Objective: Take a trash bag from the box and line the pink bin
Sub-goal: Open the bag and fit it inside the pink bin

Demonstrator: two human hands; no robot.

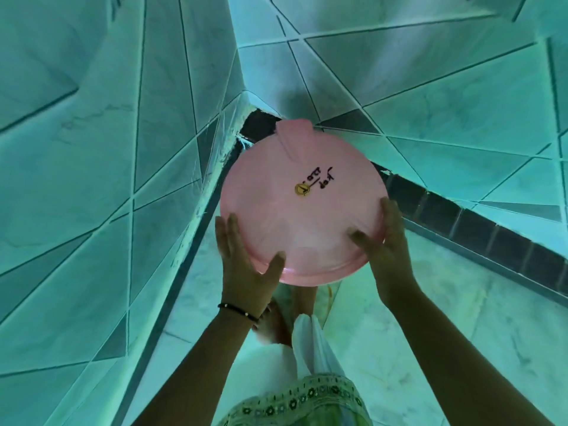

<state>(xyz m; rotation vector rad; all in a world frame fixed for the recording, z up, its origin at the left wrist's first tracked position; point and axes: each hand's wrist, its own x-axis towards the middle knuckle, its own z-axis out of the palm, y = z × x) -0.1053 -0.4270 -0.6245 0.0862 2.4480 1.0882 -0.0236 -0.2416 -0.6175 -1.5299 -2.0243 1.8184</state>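
Note:
A round pink bin lid with a tab at its far edge, a small gold sticker and black handwriting fills the middle of the view, seen from above. My left hand grips its near left rim, thumb on top. My right hand grips the near right rim, thumb also on top. The bin's body is hidden under the lid. No trash bag or box is in view.
Tiled walls meet in a corner just beyond the lid, with a dark skirting strip along the right wall. The pale marble floor stretches to the right. My bare feet and light clothing are below the lid.

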